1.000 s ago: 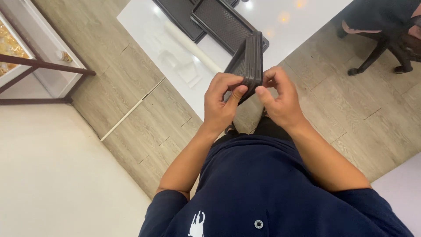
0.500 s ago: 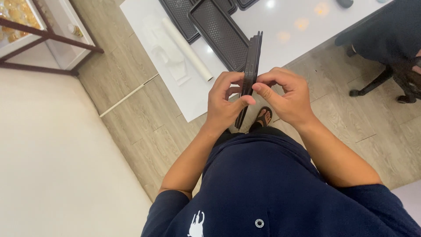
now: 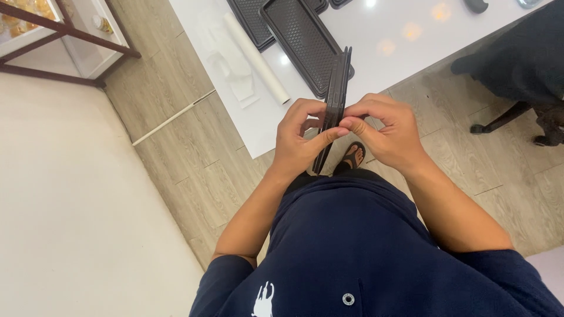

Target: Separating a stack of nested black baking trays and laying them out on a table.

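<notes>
Black tray stack [image 3: 336, 88] (edge-on) pinched between left hand [image 3: 299, 141], right hand [image 3: 388, 132]; white table [image 3: 399, 41] beyond

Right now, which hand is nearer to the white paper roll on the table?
Left. The left hand grips the black trays just below the paper roll; the right hand is beyond them.

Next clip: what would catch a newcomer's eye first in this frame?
At centre, the left hand and right hand pinch a stack of thin black trays held on edge, seen edge-on above the person's dark blue shirt. Behind it, more black trays lie flat on the white table, beside a white paper roll.
</notes>
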